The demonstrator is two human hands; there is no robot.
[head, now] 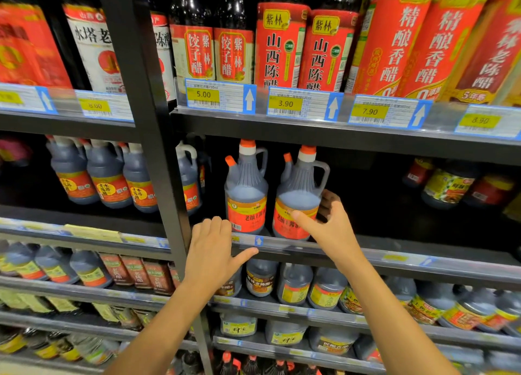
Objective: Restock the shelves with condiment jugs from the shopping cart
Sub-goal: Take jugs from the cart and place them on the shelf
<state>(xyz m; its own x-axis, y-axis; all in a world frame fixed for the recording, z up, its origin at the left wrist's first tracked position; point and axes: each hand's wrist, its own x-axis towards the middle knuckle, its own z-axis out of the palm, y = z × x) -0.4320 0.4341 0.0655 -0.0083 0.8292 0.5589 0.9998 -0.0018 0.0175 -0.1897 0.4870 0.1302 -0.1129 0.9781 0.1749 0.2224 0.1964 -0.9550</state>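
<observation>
Head view: our right grip (329, 228) clasps a dark, orange-capped plastic jug (296, 183) — left of it, our left grip (211, 250) spreads wide.

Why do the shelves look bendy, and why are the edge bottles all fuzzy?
In the head view the wide lens bows the upper shelf; the left-edge bottles smear, while the middle jugs look sharp; glints dot the dark bottle necks.
</observation>
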